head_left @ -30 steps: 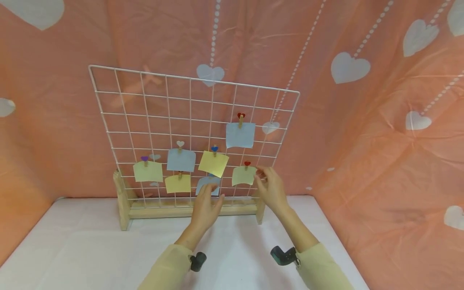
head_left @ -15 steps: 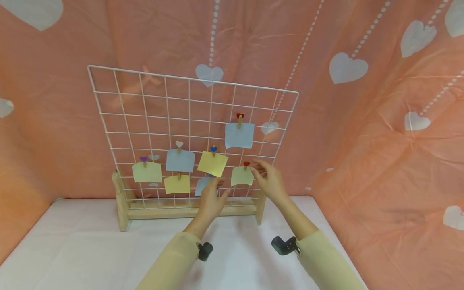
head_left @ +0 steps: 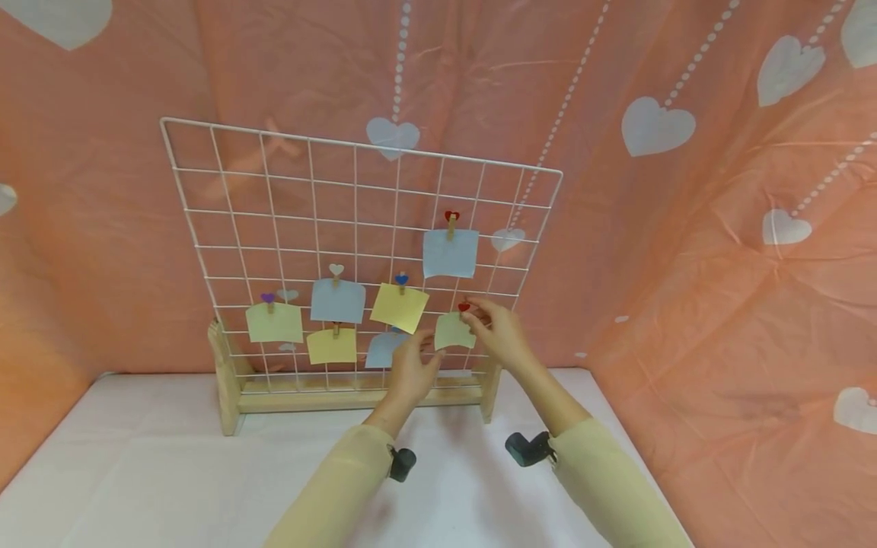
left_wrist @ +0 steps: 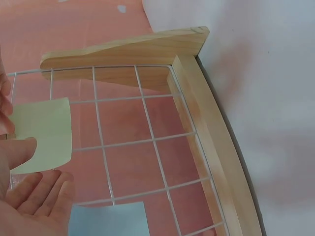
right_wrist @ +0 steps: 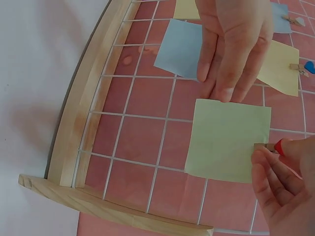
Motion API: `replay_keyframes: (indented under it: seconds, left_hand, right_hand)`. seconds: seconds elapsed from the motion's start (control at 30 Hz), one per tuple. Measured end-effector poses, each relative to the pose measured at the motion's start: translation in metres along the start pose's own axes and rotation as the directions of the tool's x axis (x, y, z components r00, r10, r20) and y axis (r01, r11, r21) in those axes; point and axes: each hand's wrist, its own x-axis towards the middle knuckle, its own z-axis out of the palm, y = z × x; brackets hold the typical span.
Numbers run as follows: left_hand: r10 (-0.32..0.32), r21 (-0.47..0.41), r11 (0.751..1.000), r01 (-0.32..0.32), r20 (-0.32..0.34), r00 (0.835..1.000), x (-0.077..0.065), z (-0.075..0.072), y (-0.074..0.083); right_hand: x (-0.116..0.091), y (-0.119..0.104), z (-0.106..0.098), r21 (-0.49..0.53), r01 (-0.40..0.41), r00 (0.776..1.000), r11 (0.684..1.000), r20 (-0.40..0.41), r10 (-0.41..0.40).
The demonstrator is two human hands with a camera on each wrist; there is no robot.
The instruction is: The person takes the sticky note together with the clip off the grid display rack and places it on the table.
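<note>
A pale green paper note [head_left: 452, 332] hangs low on the right part of a white wire grid [head_left: 373, 186]. A small wooden clothespin [right_wrist: 262, 146] with a red heart holds its top edge. My right hand [head_left: 502, 332] pinches that clothespin between thumb and fingers, as the right wrist view shows. My left hand [head_left: 413, 373] is at the note's lower left; its thumb [left_wrist: 22, 151] reaches the paper while the other fingers extend fairly straight beside the edge. Whether those fingers go behind the paper, I cannot tell. A blue note [head_left: 382, 350] is partly covered by my left hand.
The grid stands in a wooden base [head_left: 308, 401] on a white-covered table [head_left: 137, 457]. Several other clipped notes hang nearby, including a yellow one [head_left: 400, 307], a blue one [head_left: 450, 253] and a green one [head_left: 274, 323]. A pink heart-patterned cloth [head_left: 719, 304] encloses the back and sides.
My right hand has moved left onto the red-heart clothespin and now pinches it. My left hand has moved right, from in front of the low blue note to the green note's edge.
</note>
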Motion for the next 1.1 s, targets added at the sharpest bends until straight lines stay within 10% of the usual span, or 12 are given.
replay_keyframes:
  seconds: [1.1]
  left_hand:
    - [-0.050, -0.105, 0.994, 0.038, -0.108, 0.993, 0.008, 0.013, 0.006]
  right_hand:
    - [0.010, 0.005, -0.003, 0.000, 0.016, 0.998, 1.000, -0.053, -0.016]
